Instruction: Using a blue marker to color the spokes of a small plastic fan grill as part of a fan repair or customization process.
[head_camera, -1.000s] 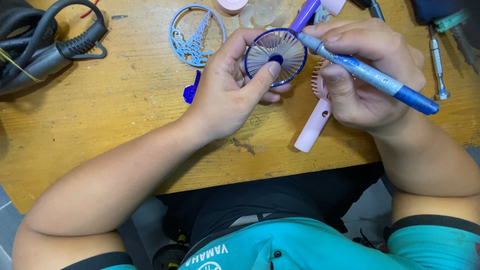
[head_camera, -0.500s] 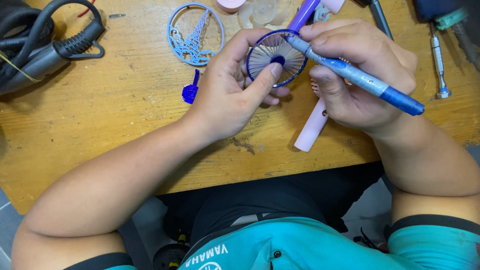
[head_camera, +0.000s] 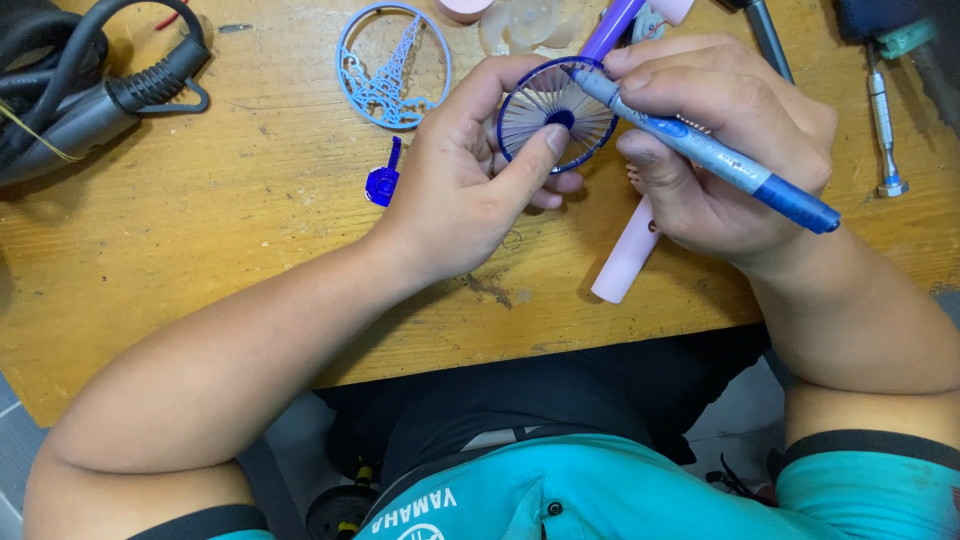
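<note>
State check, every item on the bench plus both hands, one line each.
left hand: pinching the round blue fan grille, held off the table
right hand: gripping the blue pen, tip at the grille rim
pink handle: lying flat, partly under the right hand
blue ring ornament: flat, untouched
small blue piece: flat beside the left hand
screwdriver: lying idle
black cable: coiled

A single head-worn camera looks steeply down from above the person's lap onto the near edge of the wooden table (head_camera: 250, 250). The view is close: the table fills the upper half of the frame, its near edge crossing the middle, with the person's forearms and torso below it. No second view exists.
</note>
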